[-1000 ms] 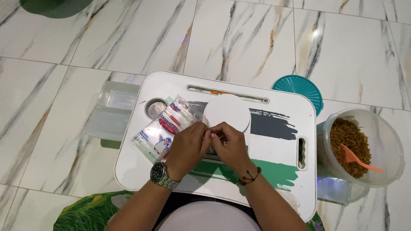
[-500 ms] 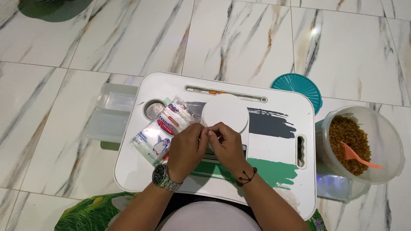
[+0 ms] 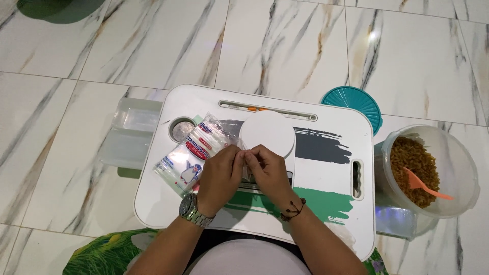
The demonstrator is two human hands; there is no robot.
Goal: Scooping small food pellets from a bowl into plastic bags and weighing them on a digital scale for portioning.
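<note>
My left hand [image 3: 220, 175] and my right hand [image 3: 267, 172] meet over the middle of a white lap tray [image 3: 331, 117]. Their fingertips pinch together on a thin clear plastic bag [image 3: 248, 175], most of it hidden by the fingers. A printed pack of clear plastic bags [image 3: 191, 155] lies on the tray just left of my left hand, touching it. A white round disc [image 3: 267, 131] sits right behind my hands. There is a metal watch on my left wrist and a dark cord bracelet on my right.
A clear tub of brown snack pieces [image 3: 417, 165] with an orange spoon [image 3: 425, 186] stands on the floor to the right. A teal lid [image 3: 354, 102] lies behind the tray's right corner. A clear box [image 3: 130, 135] sits at the tray's left. Marble tiles surround everything.
My hands stay together at the same spot; only the fingers have shifted slightly on the bag.
</note>
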